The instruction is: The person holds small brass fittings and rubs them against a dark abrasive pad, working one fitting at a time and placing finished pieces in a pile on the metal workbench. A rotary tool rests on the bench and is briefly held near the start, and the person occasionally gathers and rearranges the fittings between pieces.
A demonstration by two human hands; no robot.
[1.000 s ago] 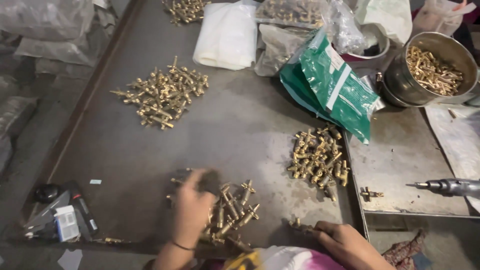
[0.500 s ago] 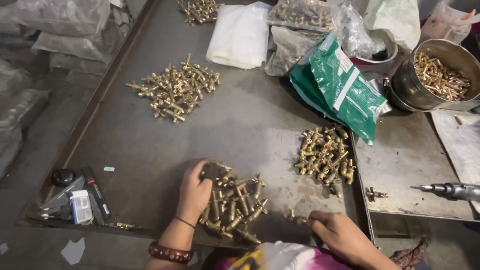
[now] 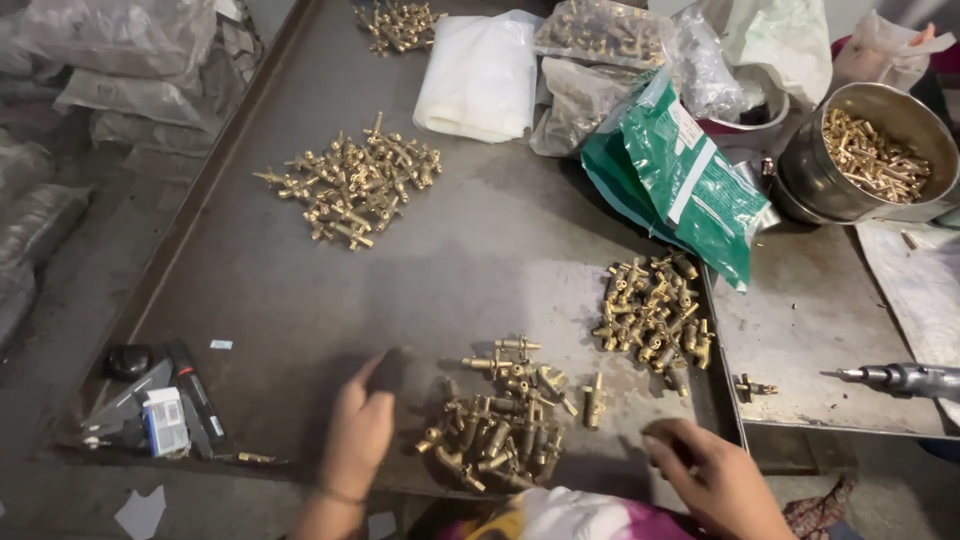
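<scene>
Lone brass fitting (image 3: pixel 594 400) stands upright beside the heap (image 3: pixel 495 430)

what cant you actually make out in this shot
Head view:
- Left hand: motion-blurred, so any grip is unclear.
- Right hand: fingers curled and blurred, hiding anything held.
- Power tool: body cut off by the right edge.
- Near brass pile: lower part hidden by clothing.
- Clear bags: contents hazy through the plastic.

Dim, flat overhead light, soft shadows, slight motion blur, edges w/ wide-angle distortion, no glare
</scene>
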